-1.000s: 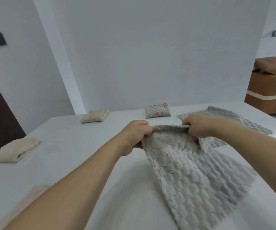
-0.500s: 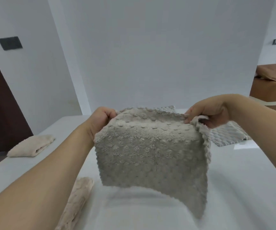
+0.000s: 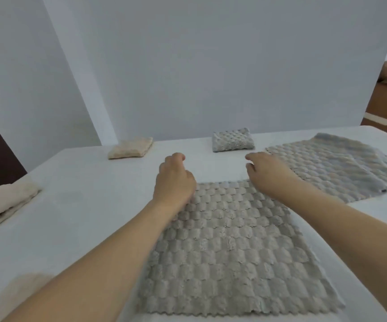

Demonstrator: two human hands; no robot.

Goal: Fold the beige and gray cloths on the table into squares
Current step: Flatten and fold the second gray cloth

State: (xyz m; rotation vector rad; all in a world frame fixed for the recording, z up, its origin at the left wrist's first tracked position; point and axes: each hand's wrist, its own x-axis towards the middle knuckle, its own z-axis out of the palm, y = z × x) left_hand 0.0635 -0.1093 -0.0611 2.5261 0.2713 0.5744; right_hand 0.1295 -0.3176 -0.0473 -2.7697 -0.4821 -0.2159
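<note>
near left corner: blurred beige cloth (image 3: 23,291), fold state unreadable
gray cloth (image 3: 232,249): was held up by its top edge half a second ago, now spread flat near the tabletop's (image 3: 83,205) front edge, unfolded
left hand (image 3: 173,182): over the cloth's far-left corner, fingers loosely curled, pinching nothing, cloth let go
right hand (image 3: 269,175): over the far-right corner, fingers loose and a bit spread, empty too
meaning: lay-out step looks done; first fold of this cloth not started
left edge: beige roll (image 3: 4,203), folded
right edge: second gray cloth (image 3: 336,168), flat, unfolded, well apart from the hands' work
far edge: beige square (image 3: 131,147) and gray square (image 3: 233,139), both already folded
progress: judged roughly half done; two gray flats left
</note>
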